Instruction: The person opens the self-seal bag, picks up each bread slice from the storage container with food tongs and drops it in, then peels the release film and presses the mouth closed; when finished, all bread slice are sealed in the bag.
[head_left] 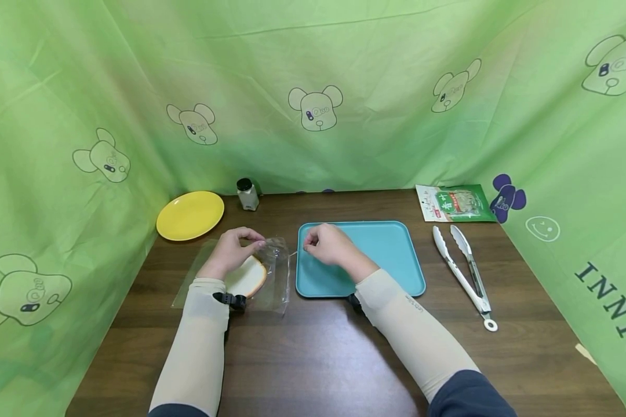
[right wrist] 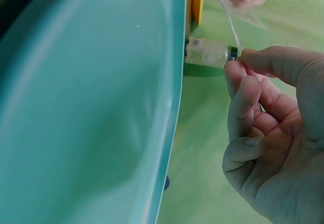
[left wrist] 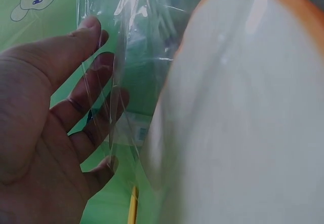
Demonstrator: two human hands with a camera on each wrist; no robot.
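A clear plastic bag (head_left: 278,278) lies left of the blue tray (head_left: 365,255). Inside it is a white slice of bread (head_left: 249,279) with an orange-brown crust, which fills much of the left wrist view. My left hand (head_left: 232,252) pinches the bag's edge between thumb and forefinger, above the slice. Over the tray's left part, my right hand (head_left: 331,246) pinches the end of a thin clear strip (right wrist: 231,24) with thumb and forefinger; its other fingers are curled. The strip stretches from the bag's side to the right fingertips.
At the back left stand a yellow plate (head_left: 190,216) and a small black-capped jar (head_left: 247,194). White-handled tongs (head_left: 464,272) lie open right of the tray, below a green-and-white packet (head_left: 455,203). A green curtain (head_left: 313,58) encloses the wooden table (head_left: 302,359).
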